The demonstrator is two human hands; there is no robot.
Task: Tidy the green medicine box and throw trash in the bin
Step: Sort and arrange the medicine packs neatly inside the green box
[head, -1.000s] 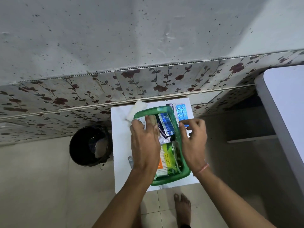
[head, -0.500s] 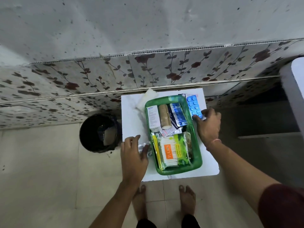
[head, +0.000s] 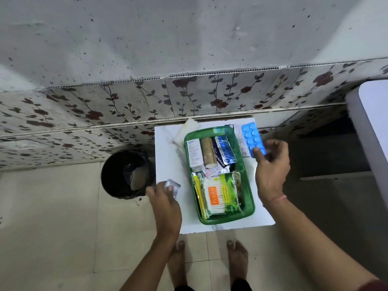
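Hands have left the green medicine box [head: 251,208] on the white table [head: 168,156]: left hand [head: 165,201] now pinching a silvery empty blister [head: 172,186] beside the black bin [head: 123,173], likely trash-bound, right hand [head: 271,166] gripping a blue pill strip [head: 251,137].

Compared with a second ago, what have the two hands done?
Both left the green box. The left hand went to the table's left edge and now grips a silver wrapper near the bin. The right hand touches the blue pill strip. Box contents unchanged.

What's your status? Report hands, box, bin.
Left hand pinching silver wrapper near black bin. Right hand on blue blister pack. Green medicine box packed. Nothing blocking.
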